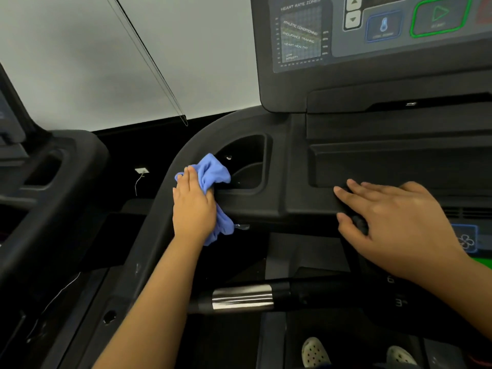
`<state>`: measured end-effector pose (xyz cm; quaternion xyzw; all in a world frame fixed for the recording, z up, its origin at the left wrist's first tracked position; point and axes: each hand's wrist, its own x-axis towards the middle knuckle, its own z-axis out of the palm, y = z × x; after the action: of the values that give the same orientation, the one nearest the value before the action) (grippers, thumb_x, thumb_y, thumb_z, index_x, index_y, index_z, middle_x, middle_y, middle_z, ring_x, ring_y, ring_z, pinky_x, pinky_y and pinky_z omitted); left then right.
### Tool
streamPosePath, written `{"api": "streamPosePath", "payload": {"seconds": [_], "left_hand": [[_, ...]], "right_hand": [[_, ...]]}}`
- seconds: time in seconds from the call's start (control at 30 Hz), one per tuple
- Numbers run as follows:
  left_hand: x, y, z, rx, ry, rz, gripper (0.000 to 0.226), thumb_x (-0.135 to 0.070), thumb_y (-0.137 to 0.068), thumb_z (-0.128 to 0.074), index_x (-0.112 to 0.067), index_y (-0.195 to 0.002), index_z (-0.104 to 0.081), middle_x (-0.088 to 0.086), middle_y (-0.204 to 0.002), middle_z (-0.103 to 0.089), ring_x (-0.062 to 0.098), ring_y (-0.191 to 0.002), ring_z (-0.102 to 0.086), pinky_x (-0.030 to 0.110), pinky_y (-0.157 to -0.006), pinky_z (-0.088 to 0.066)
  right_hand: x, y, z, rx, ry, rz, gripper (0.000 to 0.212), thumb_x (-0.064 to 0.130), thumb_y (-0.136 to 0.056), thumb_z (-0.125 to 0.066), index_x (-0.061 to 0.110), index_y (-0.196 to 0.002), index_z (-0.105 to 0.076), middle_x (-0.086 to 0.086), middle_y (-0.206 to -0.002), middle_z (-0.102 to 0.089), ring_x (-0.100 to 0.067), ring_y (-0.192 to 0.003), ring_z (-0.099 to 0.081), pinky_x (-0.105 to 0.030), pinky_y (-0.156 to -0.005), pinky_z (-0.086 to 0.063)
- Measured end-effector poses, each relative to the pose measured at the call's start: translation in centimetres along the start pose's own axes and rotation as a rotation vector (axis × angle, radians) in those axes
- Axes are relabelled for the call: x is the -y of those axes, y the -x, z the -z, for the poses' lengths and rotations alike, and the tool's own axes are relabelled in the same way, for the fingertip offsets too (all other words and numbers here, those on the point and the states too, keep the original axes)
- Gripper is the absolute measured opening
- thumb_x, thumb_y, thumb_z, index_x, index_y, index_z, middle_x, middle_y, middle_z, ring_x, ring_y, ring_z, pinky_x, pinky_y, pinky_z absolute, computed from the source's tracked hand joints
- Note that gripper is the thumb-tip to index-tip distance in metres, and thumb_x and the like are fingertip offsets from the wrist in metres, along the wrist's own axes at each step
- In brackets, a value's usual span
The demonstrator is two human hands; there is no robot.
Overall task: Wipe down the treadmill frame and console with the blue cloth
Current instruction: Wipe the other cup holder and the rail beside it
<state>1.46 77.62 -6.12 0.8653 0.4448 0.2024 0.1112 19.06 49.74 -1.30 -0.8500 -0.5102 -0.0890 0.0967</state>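
Nearest, the right hand (394, 222) is lying flat, fingers spread, gripping nothing, on the black plastic treadmill frame (266, 203). The left hand (193, 206) is pressing the crumpled blue cloth (213, 171) against the frame's curved rail beside the cup-holder recess (247, 161). Beyond, the dark console panel (372, 35) is showing a heart-rate chart.

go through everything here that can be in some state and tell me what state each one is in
Blue cloth: bunched, pressed on the frame by the cup holder.
Left hand: flat on the cloth.
Right hand: open, empty, resting on the tray edge.
Cup holder: nothing in it.
Console: panel markings visible; on or off unclear.
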Motion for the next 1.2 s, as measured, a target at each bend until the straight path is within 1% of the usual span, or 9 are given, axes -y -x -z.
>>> {"api": "streamPosePath", "payload": {"seconds": [0.27,0.4,0.53,0.6,0.67,0.8,0.93,1.07,1.2], "left_hand": [[-1.1,-5.7,1.5,0.005,0.283,-0.056,0.041,-0.020,-0.094,-0.032,-0.008,-0.128,-0.051,0.008,-0.129,-0.054,0.022,-0.119,-0.051,0.023,-0.093,-0.038],[-1.5,-8.8,1.2,0.257,0.151,-0.204,0.066,-0.047,-0.095,-0.030,-0.006,-0.146,-0.029,0.011,-0.153,-0.031,0.024,-0.142,-0.027,0.033,-0.116,-0.021],[-1.7,-10.5,2.0,0.575,-0.204,-0.493,0.104,-0.042,-0.087,-0.063,-0.011,-0.150,0.013,0.005,-0.159,0.008,0.021,-0.145,0.009,0.025,-0.114,0.000],[-1.8,-11.1,2.8,0.566,-0.502,-0.770,0.110,-0.043,-0.083,-0.066,-0.011,-0.146,0.018,0.010,-0.158,0.013,0.022,-0.142,0.019,0.027,-0.115,0.001],[-1.4,-12.2,3.0,0.473,-0.757,-1.111,0.089,-0.044,-0.087,-0.048,-0.005,-0.149,0.001,0.018,-0.158,0.001,0.022,-0.140,0.026,0.029,-0.116,0.007],[-2.9,-13.0,2.3,0.524,-1.180,-1.354,0.076,-0.051,-0.087,-0.012,-0.012,-0.152,-0.003,0.005,-0.160,0.002,0.017,-0.144,0.017,0.030,-0.107,0.025],[-5.3,-12.7,1.5,0.637,-1.400,-1.314,0.072,-0.048,-0.094,-0.029,-0.017,-0.152,0.001,0.000,-0.160,0.006,0.014,-0.146,0.011,0.028,-0.102,0.030],[-5.8,-12.0,1.3,0.684,-1.530,-1.240,0.073,-0.044,-0.094,-0.032,-0.016,-0.152,0.003,-0.001,-0.160,0.008,0.015,-0.146,0.011,0.034,-0.115,0.015],[-6.1,-11.3,1.8,0.788,-1.418,-1.150,0.057,-0.034,-0.100,-0.027,-0.016,-0.152,-0.012,-0.001,-0.160,-0.002,0.013,-0.147,0.004,0.031,-0.117,0.007]], "right_hand": [[0.1,0.1,-0.1,-0.005,0.001,0.005,0.056,0.046,-0.085,-0.032,0.016,-0.114,-0.069,-0.008,-0.114,-0.068,-0.018,-0.105,-0.066,-0.035,-0.076,-0.044],[0.1,0.1,0.0,-0.015,0.000,0.002,0.056,0.046,-0.084,-0.032,0.016,-0.114,-0.069,-0.007,-0.113,-0.068,-0.018,-0.105,-0.066,-0.035,-0.076,-0.044],[0.0,0.1,-0.1,-0.022,-0.001,0.000,0.056,0.047,-0.084,-0.032,0.017,-0.113,-0.069,-0.007,-0.113,-0.068,-0.019,-0.105,-0.066,-0.035,-0.078,-0.044],[-0.1,0.1,-0.2,-0.023,-0.001,-0.002,0.056,0.047,-0.084,-0.033,0.017,-0.113,-0.069,-0.007,-0.114,-0.068,-0.019,-0.105,-0.066,-0.035,-0.077,-0.044],[-0.2,0.1,-0.3,-0.023,0.001,0.001,0.056,0.047,-0.084,-0.033,0.017,-0.113,-0.069,-0.007,-0.114,-0.068,-0.019,-0.105,-0.066,-0.034,-0.076,-0.044],[-0.2,0.2,-0.4,-0.028,-0.003,-0.005,0.056,0.047,-0.084,-0.033,0.016,-0.112,-0.069,-0.007,-0.113,-0.069,-0.018,-0.104,-0.066,-0.033,-0.074,-0.043],[-0.3,0.1,-0.5,-0.020,-0.017,-0.010,0.056,0.048,-0.085,-0.031,0.018,-0.115,-0.068,-0.005,-0.115,-0.068,-0.017,-0.107,-0.065,-0.032,-0.077,-0.041],[-0.4,0.2,-0.5,-0.026,-0.021,-0.007,0.055,0.048,-0.086,-0.031,0.019,-0.115,-0.068,-0.004,-0.115,-0.068,-0.017,-0.108,-0.064,-0.032,-0.078,-0.040],[-0.5,0.3,-0.6,-0.050,-0.056,0.012,0.055,0.047,-0.086,-0.031,0.018,-0.114,-0.069,-0.006,-0.115,-0.068,-0.017,-0.108,-0.064,-0.033,-0.079,-0.041]]}}
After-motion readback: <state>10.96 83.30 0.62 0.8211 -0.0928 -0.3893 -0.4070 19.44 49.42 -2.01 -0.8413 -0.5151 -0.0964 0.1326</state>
